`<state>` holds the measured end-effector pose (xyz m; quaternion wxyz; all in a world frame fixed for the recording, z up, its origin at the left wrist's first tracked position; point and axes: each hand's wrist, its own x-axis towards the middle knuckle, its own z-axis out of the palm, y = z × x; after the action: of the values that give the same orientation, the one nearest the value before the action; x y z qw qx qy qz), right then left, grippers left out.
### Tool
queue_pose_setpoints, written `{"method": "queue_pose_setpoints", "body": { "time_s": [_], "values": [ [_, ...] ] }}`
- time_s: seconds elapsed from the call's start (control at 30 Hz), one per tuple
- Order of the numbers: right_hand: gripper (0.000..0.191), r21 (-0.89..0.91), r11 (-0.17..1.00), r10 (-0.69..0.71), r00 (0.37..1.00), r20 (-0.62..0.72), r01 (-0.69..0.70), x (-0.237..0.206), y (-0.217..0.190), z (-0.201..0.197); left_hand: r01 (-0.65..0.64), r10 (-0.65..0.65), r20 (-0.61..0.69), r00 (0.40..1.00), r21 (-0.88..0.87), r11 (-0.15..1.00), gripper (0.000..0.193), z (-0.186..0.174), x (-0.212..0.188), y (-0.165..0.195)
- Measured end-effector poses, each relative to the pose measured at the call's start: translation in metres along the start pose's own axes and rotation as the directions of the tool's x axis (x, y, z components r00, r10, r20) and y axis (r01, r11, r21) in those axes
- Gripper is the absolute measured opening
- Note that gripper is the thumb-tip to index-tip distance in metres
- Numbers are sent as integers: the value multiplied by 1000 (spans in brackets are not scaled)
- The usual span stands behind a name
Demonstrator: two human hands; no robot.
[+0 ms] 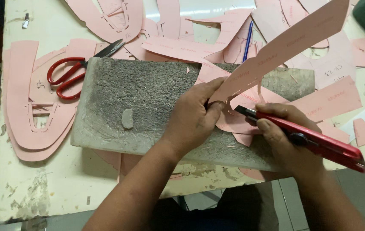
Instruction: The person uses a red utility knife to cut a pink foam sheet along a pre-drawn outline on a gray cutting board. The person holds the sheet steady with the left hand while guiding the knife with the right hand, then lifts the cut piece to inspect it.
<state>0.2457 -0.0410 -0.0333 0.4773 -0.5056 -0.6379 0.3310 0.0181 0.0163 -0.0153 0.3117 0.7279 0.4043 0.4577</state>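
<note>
Seen from the head camera, the left hand is closed in a pinch on a long pink card strip, thumb and fingers gripping its lower rounded end where it meets the grey cutting slab. The right hand is clenched around a red utility knife, whose dark tip points left and touches the pink card just beside the left fingers.

The strip rises from the slab's right half and slants up and away to the right, its far end lifted well above the slab. More pink card lies flat on the slab under both hands.

Both forearms come in from the lower edge, the left angled up to the right, the right angled up to the left, so the hands meet over the slab's right half.

Red-handled scissors lie at the slab's upper left corner, blades touching its edge. A blue pen lies beyond the slab's far edge among loose pink cutouts.
</note>
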Motion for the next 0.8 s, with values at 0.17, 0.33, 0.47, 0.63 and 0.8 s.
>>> {"method": "queue_pose_setpoints", "body": {
  "time_s": [0.17,0.33,0.47,0.63,0.8],
  "values": [
    [29,-24,997,71,997,36,-71,3,6,6,52,-48,-29,998,159,986,46,10,-7,1],
    [29,52,990,126,991,50,-129,4,7,7,-18,34,-38,999,359,933,46,17,-11,-5],
    [29,13,995,95,994,63,-96,6,6,9,-8,23,-31,999,400,917,48,18,-10,-8],
    [27,-109,992,64,996,55,-58,9,2,9,18,-12,-16,1000,376,926,48,18,-9,-7],
    [28,-137,988,73,997,36,-68,8,-2,14,9,-7,-8,1000,390,921,48,18,-8,-8]
  ]
}}
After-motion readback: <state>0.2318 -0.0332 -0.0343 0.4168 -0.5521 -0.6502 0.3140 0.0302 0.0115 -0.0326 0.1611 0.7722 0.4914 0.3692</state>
